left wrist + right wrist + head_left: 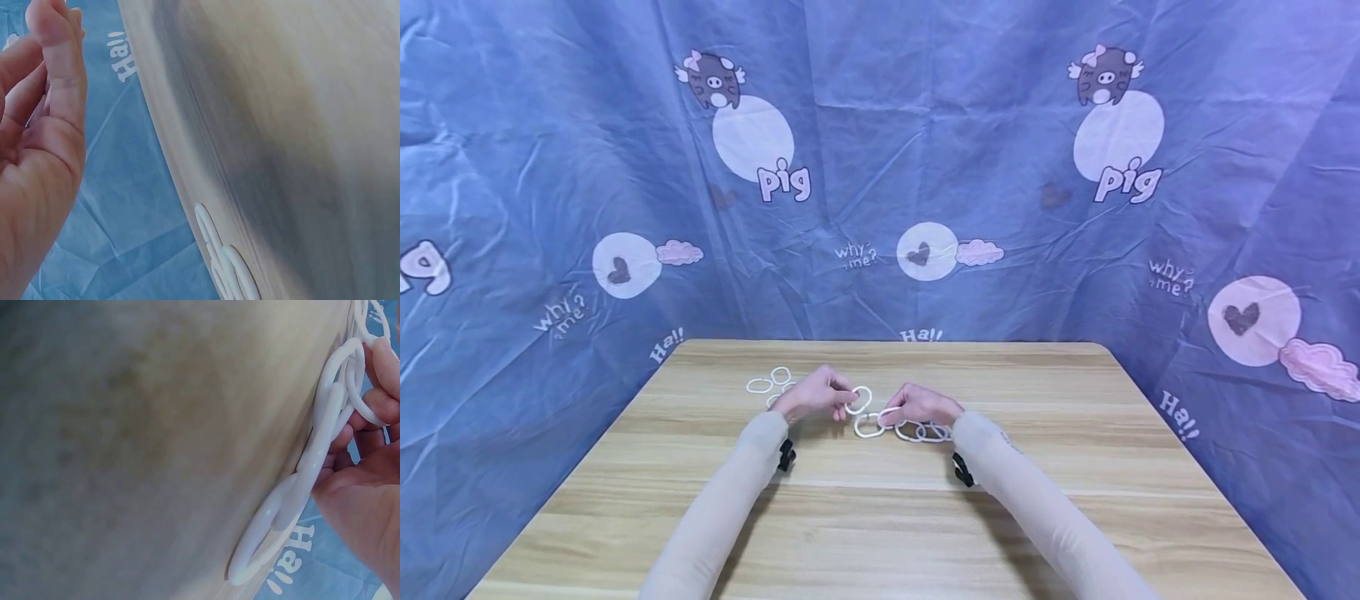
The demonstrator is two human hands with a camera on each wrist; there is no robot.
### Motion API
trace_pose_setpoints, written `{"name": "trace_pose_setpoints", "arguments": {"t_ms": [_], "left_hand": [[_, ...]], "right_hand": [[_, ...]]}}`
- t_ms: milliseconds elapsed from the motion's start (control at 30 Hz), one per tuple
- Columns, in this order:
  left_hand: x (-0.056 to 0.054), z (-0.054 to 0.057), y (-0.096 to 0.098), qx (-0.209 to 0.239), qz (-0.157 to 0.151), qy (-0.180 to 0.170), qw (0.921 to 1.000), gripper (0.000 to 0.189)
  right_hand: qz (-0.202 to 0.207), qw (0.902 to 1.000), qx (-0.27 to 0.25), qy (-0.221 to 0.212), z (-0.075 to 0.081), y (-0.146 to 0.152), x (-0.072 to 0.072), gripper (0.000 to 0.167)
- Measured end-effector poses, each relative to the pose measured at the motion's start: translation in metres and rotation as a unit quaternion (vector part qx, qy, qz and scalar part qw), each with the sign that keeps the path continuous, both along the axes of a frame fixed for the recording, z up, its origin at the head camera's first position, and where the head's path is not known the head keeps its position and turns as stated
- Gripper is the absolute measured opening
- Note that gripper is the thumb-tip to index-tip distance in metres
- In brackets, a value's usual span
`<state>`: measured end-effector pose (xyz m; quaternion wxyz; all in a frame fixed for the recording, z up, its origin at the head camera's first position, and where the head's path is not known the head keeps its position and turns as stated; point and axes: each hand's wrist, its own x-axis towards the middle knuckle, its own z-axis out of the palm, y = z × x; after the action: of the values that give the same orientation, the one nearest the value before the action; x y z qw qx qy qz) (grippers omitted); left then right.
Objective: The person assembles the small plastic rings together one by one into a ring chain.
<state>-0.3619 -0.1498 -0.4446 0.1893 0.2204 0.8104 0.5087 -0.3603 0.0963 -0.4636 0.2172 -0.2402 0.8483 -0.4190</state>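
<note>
Left hand (pixel 812 393): pinches one white oval plastic-looking link (pixel 871 397); head view only
Right hand (pixel 922 406): pinches a white link chain (pixel 319 453); right wrist view bares its tail
Wooden table (pixel 887 517): bears the chain and, left of left hand, loose white links (pixel 245 272)

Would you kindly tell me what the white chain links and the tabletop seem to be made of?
White chain links: probably smooth, slightly glossy plastic, judging by their soft highlights and even colour.
Tabletop: wood or wood-look laminate, seemingly smooth; the pale brown grain streaks fit either.
</note>
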Motion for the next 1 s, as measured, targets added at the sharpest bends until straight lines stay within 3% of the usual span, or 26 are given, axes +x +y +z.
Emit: {"name": "trace_pose_setpoints", "arguments": {"t_ms": [200, 333, 633, 833, 1000], "left_hand": [[-0.003, -0.005, -0.002, 0.003, -0.025, 0.000, 0.9997, 0.047], [-0.003, -0.009, -0.001, -0.007, -0.023, 0.007, 0.9997, 0.042], [-0.005, -0.014, 0.007, -0.017, 0.029, 0.040, 0.9986, 0.019], [-0.005, -0.013, 0.010, -0.010, 0.025, 0.036, 0.9990, 0.015], [-0.005, -0.012, 0.009, -0.002, 0.021, 0.030, 0.9993, 0.026]], "right_hand": [[-0.004, 1.0000, 0.000, -0.005, -0.001, 0.000, -0.002, 0.016], [-0.002, 1.0000, -0.001, 0.000, -0.001, 0.001, -0.002, 0.016], [0.001, 1.0000, -0.005, -0.003, -0.001, 0.001, -0.002, 0.016], [0.000, 1.0000, -0.001, 0.002, -0.003, 0.001, -0.003, 0.016], [0.006, 1.0000, -0.001, 0.006, -0.003, 0.002, -0.003, 0.016]]}}
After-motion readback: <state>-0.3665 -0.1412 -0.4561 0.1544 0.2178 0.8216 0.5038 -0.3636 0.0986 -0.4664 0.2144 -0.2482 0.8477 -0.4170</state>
